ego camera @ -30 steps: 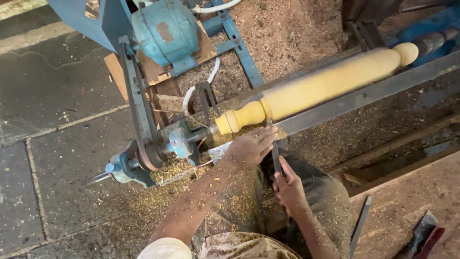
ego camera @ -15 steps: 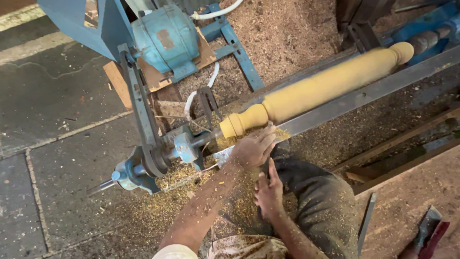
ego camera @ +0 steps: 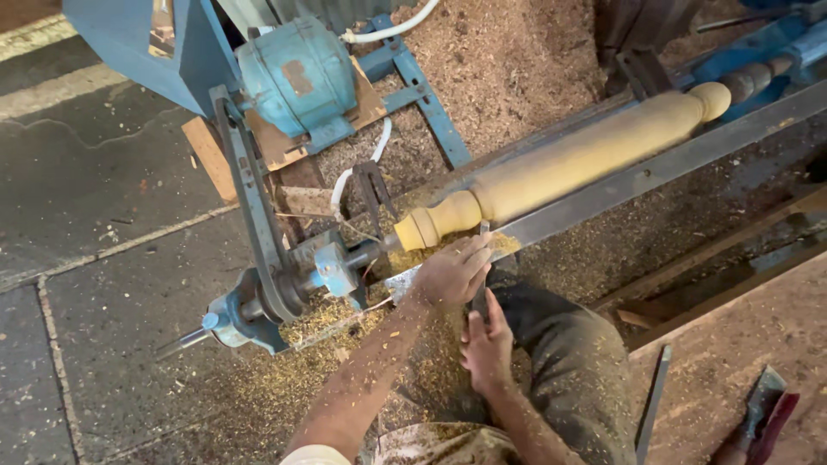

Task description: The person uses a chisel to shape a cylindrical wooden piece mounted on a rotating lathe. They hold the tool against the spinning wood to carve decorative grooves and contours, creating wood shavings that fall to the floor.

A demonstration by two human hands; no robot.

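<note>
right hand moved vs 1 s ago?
Yes. The right hand has slid up the chisel toward the tool rest bar, closing on the left hand; earlier it sat lower, nearer the knee.

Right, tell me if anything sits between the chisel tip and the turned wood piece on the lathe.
Nothing visible does. The chisel, held by both hands, left hand up front and right hand behind, lies across the metal rail, and its tip reaches the narrow neck of the wood piece. Only loose sawdust lies around it.
</note>
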